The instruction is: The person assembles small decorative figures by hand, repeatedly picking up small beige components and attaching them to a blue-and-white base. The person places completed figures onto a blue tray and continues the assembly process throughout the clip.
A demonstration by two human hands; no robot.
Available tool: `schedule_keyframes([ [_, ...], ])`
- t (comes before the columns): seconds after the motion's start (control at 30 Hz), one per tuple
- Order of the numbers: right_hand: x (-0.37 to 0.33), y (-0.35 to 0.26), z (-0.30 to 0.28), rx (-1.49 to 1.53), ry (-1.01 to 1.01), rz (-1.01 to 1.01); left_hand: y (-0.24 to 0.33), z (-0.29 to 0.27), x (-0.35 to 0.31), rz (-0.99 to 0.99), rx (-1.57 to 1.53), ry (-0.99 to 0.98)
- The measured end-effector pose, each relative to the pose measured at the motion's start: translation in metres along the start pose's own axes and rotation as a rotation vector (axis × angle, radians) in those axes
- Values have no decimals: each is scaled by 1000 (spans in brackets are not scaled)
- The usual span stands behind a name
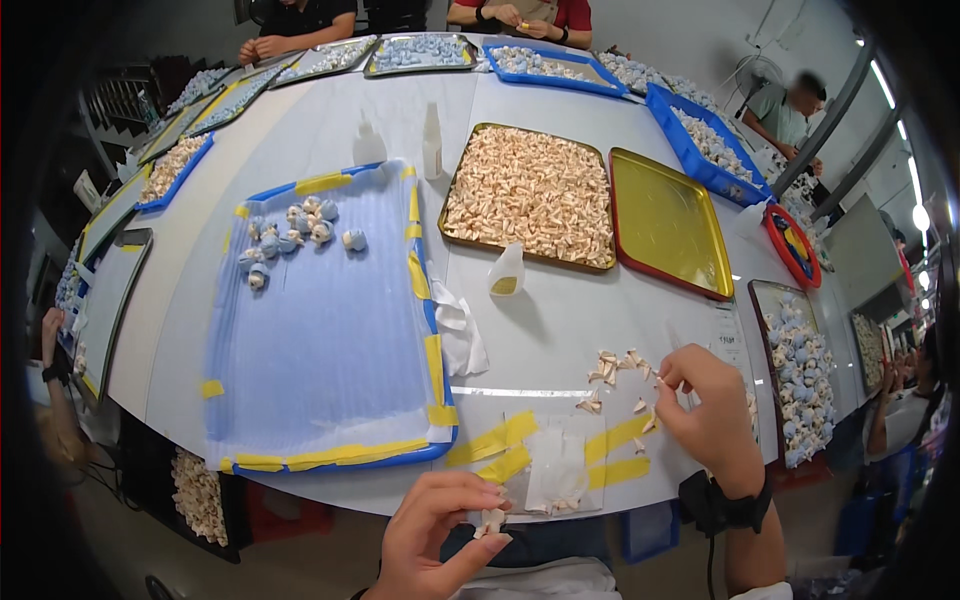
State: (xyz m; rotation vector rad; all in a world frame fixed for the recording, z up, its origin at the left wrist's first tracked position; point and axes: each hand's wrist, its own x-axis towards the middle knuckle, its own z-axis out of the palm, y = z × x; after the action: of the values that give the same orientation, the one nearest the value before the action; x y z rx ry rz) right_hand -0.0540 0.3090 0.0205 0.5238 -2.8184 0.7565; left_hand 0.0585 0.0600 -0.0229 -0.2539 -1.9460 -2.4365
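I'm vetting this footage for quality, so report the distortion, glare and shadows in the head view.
Head view: the edge of the white table bows from fisheye distortion, and the picture's rim darkens; head view: tube lights at upper right glare white; head view: the small white bottle casts a soft shadow; head view: left hand and right hand look fairly sharp.

From my end I count two hands (712, 415) and one lined blue tray (330, 390) by the near edge of the worktop (590, 320); farther in, three bottles (507, 282), one yellow tray (672, 225); right edge, one red basin (790, 265).
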Motion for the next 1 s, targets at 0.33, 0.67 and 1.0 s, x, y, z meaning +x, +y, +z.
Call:
schedule_keyframes([
  [0.33,-62,-4,-32,843,-22,344,-1,1,-8,52,-12,46],
  [0.67,-101,0,-18,1021,62,296,-12,25,-11,21,22,116],
  [1.0,-57,-27,7,585,194,32,-22,11,-6,-40,-294,-66],
])
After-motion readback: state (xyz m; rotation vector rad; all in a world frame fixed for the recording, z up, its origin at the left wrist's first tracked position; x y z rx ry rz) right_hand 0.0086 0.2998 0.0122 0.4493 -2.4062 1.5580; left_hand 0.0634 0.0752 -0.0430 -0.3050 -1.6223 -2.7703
